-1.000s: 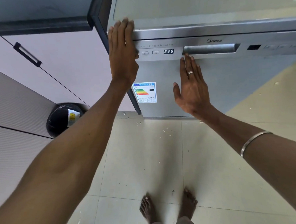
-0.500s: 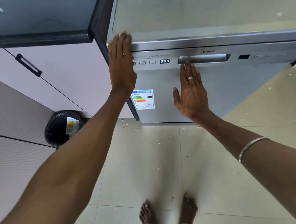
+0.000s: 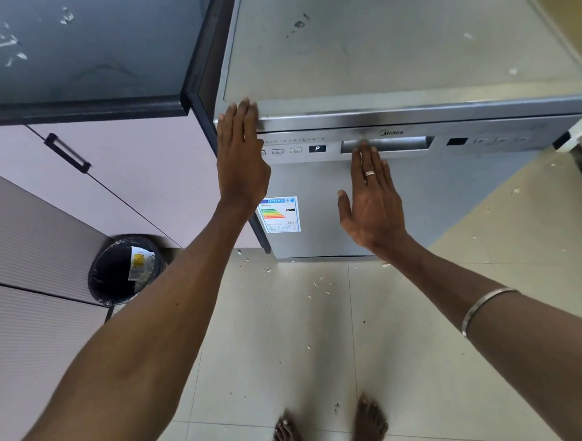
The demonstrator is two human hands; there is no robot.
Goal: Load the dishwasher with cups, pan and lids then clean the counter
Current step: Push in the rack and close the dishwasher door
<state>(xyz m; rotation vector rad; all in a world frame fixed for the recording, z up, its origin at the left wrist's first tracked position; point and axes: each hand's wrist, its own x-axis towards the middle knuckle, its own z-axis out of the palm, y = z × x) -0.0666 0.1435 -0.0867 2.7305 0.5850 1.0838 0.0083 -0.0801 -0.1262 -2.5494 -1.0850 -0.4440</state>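
bare feet (image 3: 327, 427) stand at the bottom centre on pale floor tiles (image 3: 272, 339) littered with white flecks. at centre, the left hand (image 3: 242, 162) lies flat, fingers straight and together, fingertips over the top left edge of the shut dishwasher (image 3: 416, 186). the right hand (image 3: 371, 202) is flat on its door, fingers straight and close, thumb apart, fingertips at the long sideways handle recess (image 3: 397, 144). a black bin (image 3: 125, 269) sits at left. the dark counter (image 3: 72, 53) fills the upper left.
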